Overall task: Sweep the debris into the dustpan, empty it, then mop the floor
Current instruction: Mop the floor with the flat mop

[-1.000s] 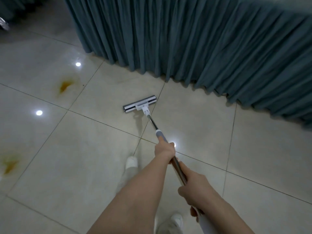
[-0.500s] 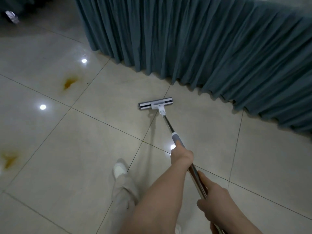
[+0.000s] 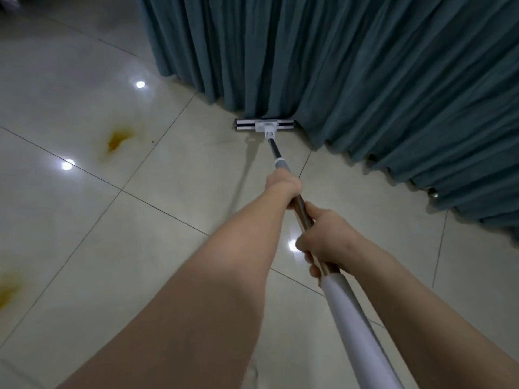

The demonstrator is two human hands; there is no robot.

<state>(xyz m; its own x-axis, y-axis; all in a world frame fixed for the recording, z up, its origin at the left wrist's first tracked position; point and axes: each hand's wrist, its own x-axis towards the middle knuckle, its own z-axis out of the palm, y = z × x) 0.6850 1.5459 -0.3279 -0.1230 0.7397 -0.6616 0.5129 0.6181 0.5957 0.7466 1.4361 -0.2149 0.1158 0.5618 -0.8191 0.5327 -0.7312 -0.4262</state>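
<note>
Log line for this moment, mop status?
phase: mopping | left hand + right hand: gripping mop handle | mop head: at curtain hem | stain: unmopped

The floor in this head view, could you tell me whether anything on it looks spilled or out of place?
Yes: a yellow-brown stain marks the tile left of the mop head, and a second stain sits at the left edge. Both look like unmopped spills on the floor.

Pale glossy tiled floor (image 3: 174, 248), dark grout lines, bright light spots reflected.

Flat mop head (image 3: 264, 126) pressed on the tiles at the far edge, touching the hem of the teal curtain (image 3: 365, 80). Yellow-brown stain (image 3: 118, 138) toward the left, another stain (image 3: 8, 293) at the left edge.
</note>
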